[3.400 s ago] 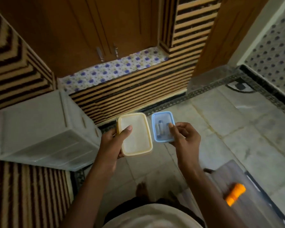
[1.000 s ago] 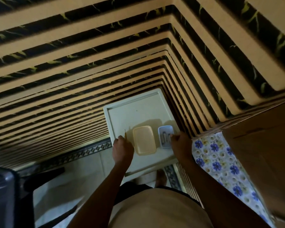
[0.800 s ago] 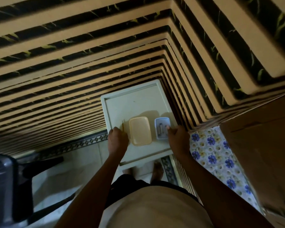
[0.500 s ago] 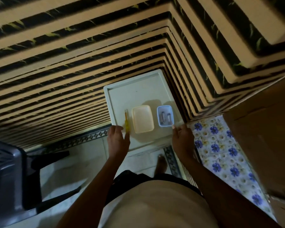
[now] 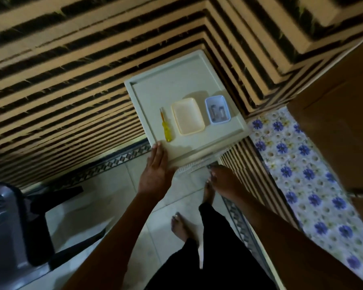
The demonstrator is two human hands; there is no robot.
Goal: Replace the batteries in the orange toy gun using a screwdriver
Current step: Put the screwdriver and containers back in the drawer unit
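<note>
White surface — yellow screwdriver, cream box, blue box with batteries. Left hand fingers straight, together, touching edge; right hand fingers unclear.

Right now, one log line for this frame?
left hand: open, on cabinet top edge | right hand: empty | screwdriver, yellow box, blue box: set down
</note>
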